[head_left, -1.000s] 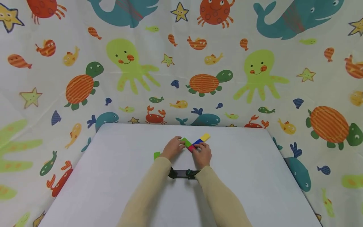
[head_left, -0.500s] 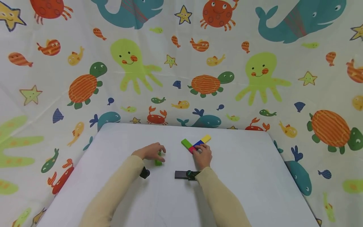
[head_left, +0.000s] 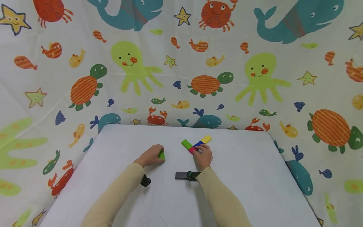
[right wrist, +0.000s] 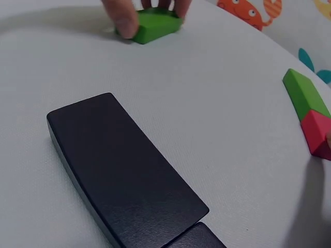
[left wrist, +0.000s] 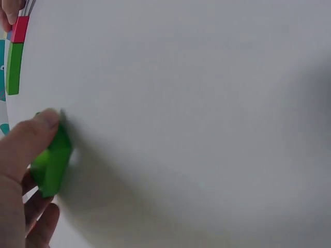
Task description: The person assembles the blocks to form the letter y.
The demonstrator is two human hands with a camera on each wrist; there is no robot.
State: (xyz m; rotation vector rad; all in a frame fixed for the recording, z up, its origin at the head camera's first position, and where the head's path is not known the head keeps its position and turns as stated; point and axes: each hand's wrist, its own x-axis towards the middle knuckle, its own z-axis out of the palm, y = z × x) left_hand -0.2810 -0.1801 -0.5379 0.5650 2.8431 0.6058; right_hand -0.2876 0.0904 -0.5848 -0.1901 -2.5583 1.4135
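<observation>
Green block (head_left: 162, 155) half hidden under left hand (head_left: 150, 156) (wrist view crops red block (right wrist: 317, 132)).

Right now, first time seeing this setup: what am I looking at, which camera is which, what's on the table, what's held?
No machine here: a person works with two bare hands, in tan sleeves. The wide picture comes from a camera on the person's head, looking down at a white table with a sea-animal cloth behind it. The other two come from cameras on each wrist.

The left hand has its grip on a small green block; the left wrist view shows the thumb pressed on it. The right hand touches a V of flat blocks: a green block and a red block on one arm, a blue block and a yellow block on the other. A black block lies flat, near the right wrist.
</observation>
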